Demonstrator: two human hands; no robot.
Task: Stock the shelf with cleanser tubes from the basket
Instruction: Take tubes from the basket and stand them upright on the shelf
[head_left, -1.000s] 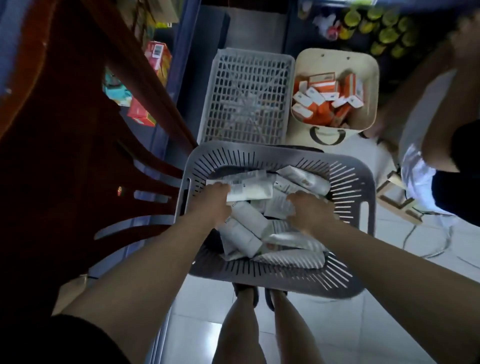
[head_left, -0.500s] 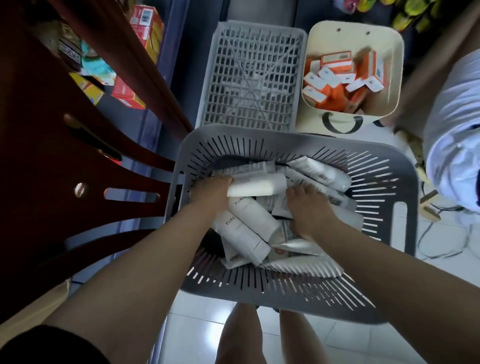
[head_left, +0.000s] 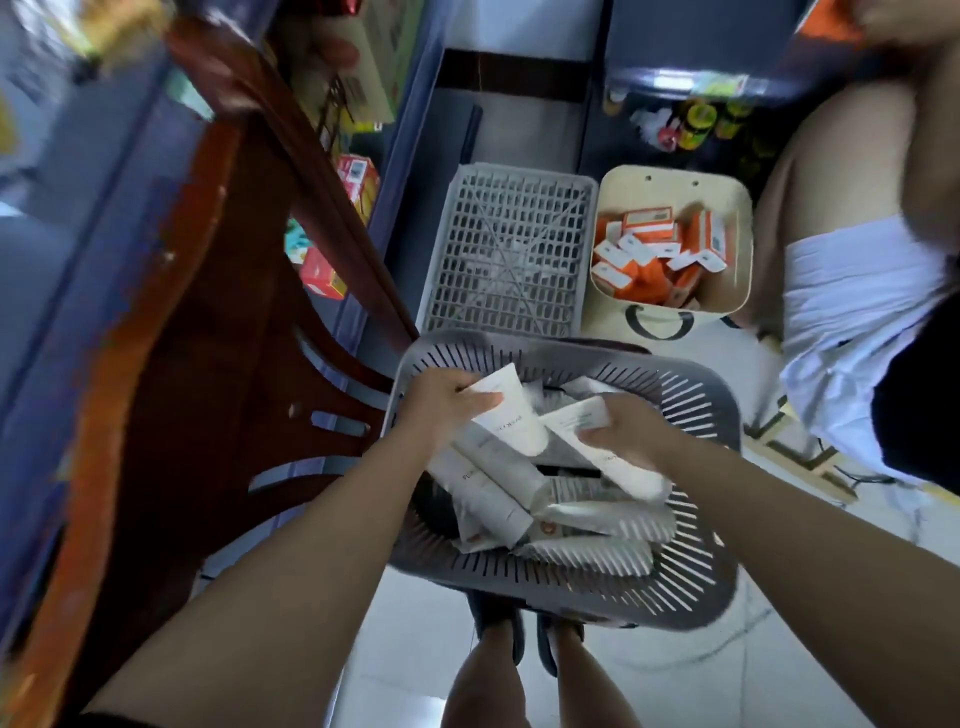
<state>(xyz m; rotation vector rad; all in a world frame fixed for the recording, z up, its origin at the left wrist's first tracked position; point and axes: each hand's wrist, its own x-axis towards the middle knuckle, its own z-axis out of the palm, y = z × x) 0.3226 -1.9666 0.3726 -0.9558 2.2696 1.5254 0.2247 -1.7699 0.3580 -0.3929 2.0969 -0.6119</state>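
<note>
White cleanser tubes fill the grey slotted basket (head_left: 675, 582), and each hand already has one. The left hand (head_left: 441, 405) grips a tube (head_left: 511, 415) near its crimped end, fingers curled over it, long axis slanting from the basket's far-left rim down toward the middle. The right hand (head_left: 628, 426) holds a second tube (head_left: 618, 457), fingers wrapped round its upper part, the body running down toward the basket's near-right rim. More tubes (head_left: 498, 499) lie crosswise below, near the left rim. The shelf (head_left: 332, 156) stands beyond the basket's left edge, past a red-brown chair (head_left: 208, 364). So the left hand looks nearer to it, and its tube would likely need to travel up and leftward, clear of the rim.
</note>
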